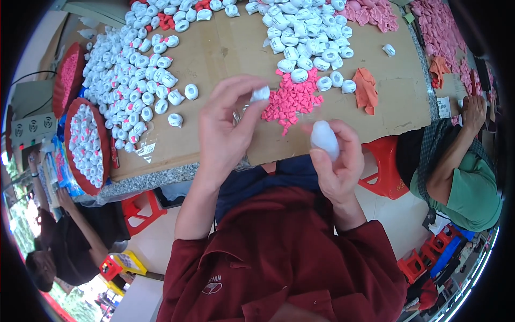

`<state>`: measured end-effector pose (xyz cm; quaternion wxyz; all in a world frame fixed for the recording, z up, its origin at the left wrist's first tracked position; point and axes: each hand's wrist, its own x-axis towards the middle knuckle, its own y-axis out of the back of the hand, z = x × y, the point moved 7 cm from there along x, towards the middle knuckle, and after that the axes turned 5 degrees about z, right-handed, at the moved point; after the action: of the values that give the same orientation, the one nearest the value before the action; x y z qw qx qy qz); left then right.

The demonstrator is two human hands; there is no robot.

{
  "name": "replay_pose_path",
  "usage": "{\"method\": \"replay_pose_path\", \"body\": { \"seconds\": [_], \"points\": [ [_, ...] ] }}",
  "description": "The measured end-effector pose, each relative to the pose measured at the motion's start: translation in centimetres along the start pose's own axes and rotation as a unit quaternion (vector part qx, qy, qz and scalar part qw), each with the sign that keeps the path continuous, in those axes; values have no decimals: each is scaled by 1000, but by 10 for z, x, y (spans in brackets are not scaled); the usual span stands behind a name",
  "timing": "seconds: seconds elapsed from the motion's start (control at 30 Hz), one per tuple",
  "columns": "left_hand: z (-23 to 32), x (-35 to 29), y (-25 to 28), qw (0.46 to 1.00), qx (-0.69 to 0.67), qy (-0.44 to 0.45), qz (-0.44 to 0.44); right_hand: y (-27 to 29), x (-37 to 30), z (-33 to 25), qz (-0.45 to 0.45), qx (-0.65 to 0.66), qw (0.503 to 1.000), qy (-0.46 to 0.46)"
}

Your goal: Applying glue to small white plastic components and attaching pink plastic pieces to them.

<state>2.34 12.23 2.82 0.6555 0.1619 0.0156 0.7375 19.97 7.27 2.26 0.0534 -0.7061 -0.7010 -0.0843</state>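
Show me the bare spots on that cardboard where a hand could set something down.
Bare cardboard lies between the left heap of white balloons and the middle white heap. More lies right of the orange balloon, under the loose white one. The far edge, left side and pink pile are crowded.

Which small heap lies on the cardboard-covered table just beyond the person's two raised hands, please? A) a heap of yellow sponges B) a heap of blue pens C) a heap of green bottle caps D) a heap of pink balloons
D: a heap of pink balloons lies on the cardboard just past the left hand and the right hand, which each hold a white piece.
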Motion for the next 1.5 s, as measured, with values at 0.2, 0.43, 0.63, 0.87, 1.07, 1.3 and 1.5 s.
{"method": "replay_pose_path", "body": {
  "seconds": [0.2,0.43,0.63,0.87,1.07,1.3,1.5],
  "points": [
    [-25,-39,16,947,-275,166,-8,0,7,-15,-34,-80,994,62],
    [-34,-52,21,940,-294,174,7,-11,5,-7,-22,-77,997,-11],
    [-34,-54,18,935,-309,172,9,-13,5,-7,-28,-85,996,-20],
    [-34,-53,18,935,-305,179,21,-10,6,-8,-22,-82,996,-22],
    [-35,-53,19,934,-304,185,33,-9,7,-9,-21,-82,996,-22],
    [-32,-54,23,941,-297,157,45,-10,6,-7,-43,-78,996,-2],
    [-26,-58,26,949,-280,139,40,-12,6,4,5,5,997,-71]
  ]
}}
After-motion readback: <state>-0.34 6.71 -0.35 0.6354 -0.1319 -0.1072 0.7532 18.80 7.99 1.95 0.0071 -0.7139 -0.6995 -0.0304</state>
